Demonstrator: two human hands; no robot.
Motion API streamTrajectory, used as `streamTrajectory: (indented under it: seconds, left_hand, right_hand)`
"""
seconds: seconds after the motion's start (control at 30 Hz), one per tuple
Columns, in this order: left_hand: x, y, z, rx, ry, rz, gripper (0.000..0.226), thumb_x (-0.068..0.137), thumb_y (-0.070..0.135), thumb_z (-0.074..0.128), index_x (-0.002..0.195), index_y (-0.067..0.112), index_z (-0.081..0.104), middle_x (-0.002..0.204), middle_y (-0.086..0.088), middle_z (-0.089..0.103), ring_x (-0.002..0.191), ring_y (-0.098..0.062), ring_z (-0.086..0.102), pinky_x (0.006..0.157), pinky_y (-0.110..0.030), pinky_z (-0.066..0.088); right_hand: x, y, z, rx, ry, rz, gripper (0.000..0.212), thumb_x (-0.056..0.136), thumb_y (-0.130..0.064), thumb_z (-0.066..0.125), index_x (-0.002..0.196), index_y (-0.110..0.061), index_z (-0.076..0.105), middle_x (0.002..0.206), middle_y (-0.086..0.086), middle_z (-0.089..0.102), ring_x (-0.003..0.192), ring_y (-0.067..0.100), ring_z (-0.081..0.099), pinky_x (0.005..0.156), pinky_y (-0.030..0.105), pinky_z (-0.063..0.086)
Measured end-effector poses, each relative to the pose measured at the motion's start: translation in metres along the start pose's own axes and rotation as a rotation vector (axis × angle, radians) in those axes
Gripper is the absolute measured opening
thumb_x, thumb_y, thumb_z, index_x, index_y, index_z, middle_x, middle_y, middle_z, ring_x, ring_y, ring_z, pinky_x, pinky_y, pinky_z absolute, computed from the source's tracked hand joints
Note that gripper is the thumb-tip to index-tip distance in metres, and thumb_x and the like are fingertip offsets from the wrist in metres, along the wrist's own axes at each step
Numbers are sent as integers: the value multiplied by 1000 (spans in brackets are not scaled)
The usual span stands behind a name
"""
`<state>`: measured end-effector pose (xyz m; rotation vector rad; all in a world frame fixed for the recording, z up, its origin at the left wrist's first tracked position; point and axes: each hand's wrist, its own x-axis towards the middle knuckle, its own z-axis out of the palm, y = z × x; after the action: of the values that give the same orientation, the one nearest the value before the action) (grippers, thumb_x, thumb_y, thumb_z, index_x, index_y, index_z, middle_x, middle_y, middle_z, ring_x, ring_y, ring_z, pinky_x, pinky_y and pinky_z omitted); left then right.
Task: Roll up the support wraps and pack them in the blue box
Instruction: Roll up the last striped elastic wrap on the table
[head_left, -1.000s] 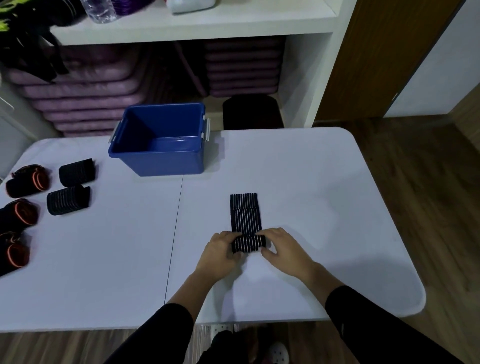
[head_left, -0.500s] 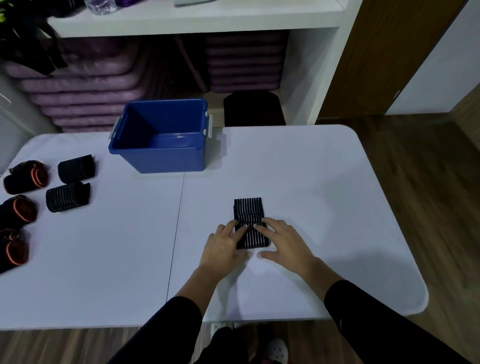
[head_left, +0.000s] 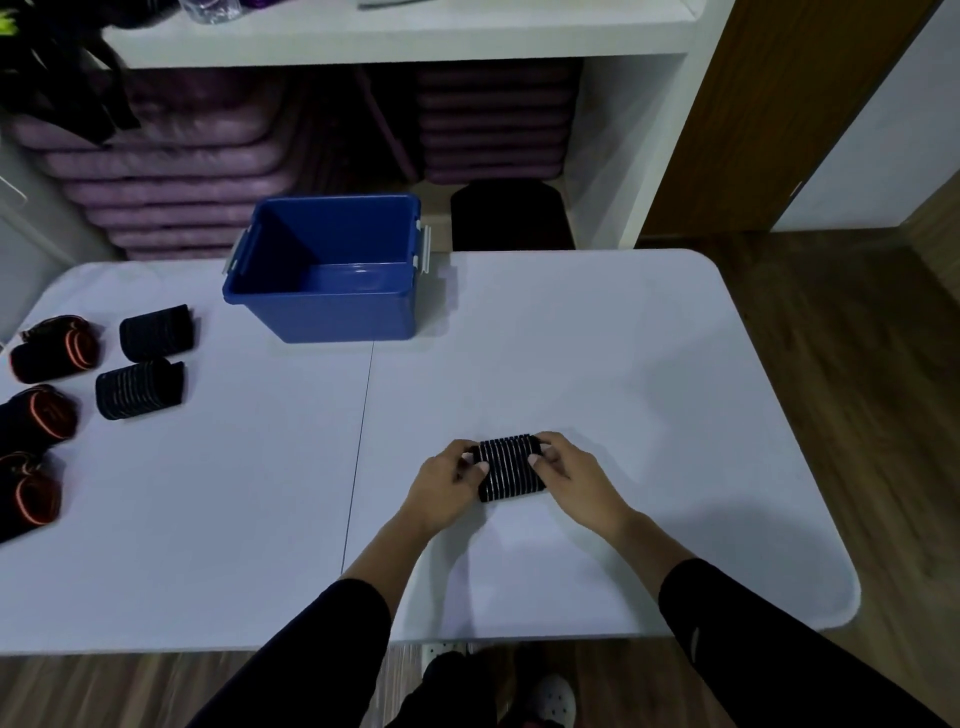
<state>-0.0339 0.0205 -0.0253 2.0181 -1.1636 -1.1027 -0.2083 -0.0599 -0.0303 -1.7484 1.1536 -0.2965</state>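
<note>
Head cam: left hand (head_left: 447, 483) and right hand (head_left: 576, 478) pinch the rolled striped wrap (head_left: 511, 467) by its ends, lying crosswise, blue box (head_left: 337, 317) ahead-left, nearer the left one.

A wrap (head_left: 511, 467) lies on the table (head_left: 649, 364) between the fingers (head_left: 475, 464) of the left hand (head_left: 444, 488) and right hand (head_left: 574, 480). The box (head_left: 322, 317) stands well behind the fingers, leftward. Other wraps (head_left: 139, 389) lie far left of them.

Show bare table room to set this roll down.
Free: the table right of the blue box, out to its far right corner; also between box and roll. Crowded: left edge, five wraps.
</note>
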Motion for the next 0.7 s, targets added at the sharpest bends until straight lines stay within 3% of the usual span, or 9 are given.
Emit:
streamTrajectory:
  seconds: [0.1,0.17,0.23,0.3,0.43,0.6,0.7]
  left_hand:
    - [1,0,13,25,120,-53,29,95,24,48,121,10,54,109,-12,55,93,-18,54,87,-24,43]
    - [1,3,23,-1,181,-116,30,96,23,45,122,9,53,114,-14,53,95,-18,49,84,-20,37]
    - [3,5,29,-31,227,-143,29,96,19,44,121,8,53,114,-15,58,101,-23,54,80,-21,35]
    - [2,8,32,-70,260,-160,29,96,17,45,121,7,53,113,-15,62,103,-26,57,79,-22,38]
    - [0,9,35,-162,278,-206,30,95,14,46,124,7,53,116,-12,63,107,-25,58,83,-22,41]
    - [-5,7,37,-270,266,-238,33,95,11,46,126,8,54,118,-9,63,109,-22,58,90,-25,43]
    - [-9,7,36,-344,266,-247,33,94,10,46,126,9,54,118,-7,63,109,-21,58,96,-31,45]
  right_hand:
    - [2,0,9,-1,81,66,28,92,-37,50,111,-17,59,101,2,59,94,15,61,84,27,50]
    - [6,1,16,-3,92,100,37,86,-51,47,109,-23,58,105,4,61,101,16,59,87,34,52]
    - [7,-6,16,22,103,130,34,89,-42,53,114,-19,56,107,3,63,95,15,59,81,25,48]
    - [9,-9,16,37,101,180,36,90,-29,58,122,-14,51,110,4,60,88,14,56,63,10,40]
    - [14,-6,17,154,76,284,46,88,-23,62,129,-14,45,118,9,59,90,14,53,51,3,40]
    - [12,-8,17,236,31,337,52,84,-18,66,130,-13,43,114,7,60,95,16,54,75,22,42]
    - [10,-10,16,291,29,353,53,81,-16,69,128,-16,43,106,5,59,95,19,57,75,26,43]
